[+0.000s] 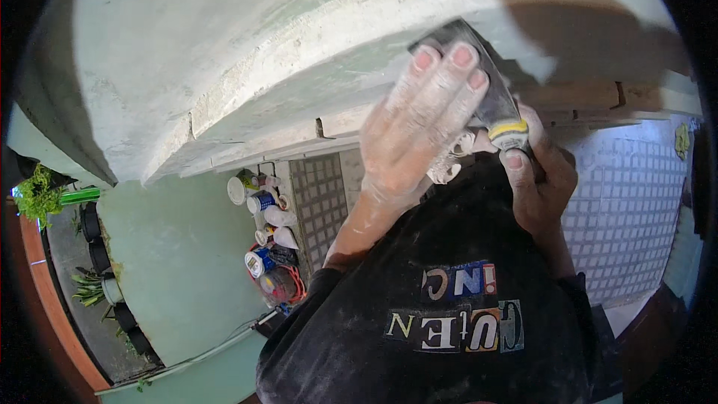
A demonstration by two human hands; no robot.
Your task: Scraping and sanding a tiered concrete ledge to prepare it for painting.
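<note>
you have the putty knife (496, 99) up against the pale ledge (284, 97), just beneath its rough, whitish plaster strip (299, 41). your right hand (552, 176) is closed around the handle near the yellow collar (508, 129), with the thumb lying along it toward the blade. your left hand (407, 127) is not wrapped around anything that shows: its fingers lie straight and flat over the dark blade, tips near the far end. the left thumb is hidden, so you can't tell from here whether it bears on the underside.

expect the tool to be light, stiff at the handle and probably a little springy across the thin blade. the white dust on both hands likely makes its smooth face slippery, so the handle, close to the collar, looks like the surest place to hold. flat fingertips on the blade should spread pressure and keep it from bowing; keep them back from the end and sides, which may be sharp. the coating on the ledge looks brittle and could chip if a corner digs in.

a crumpled whitish thing (446, 172) shows below your left hand, in front of your black shirt (441, 236); what it is, you can't tell.
</note>
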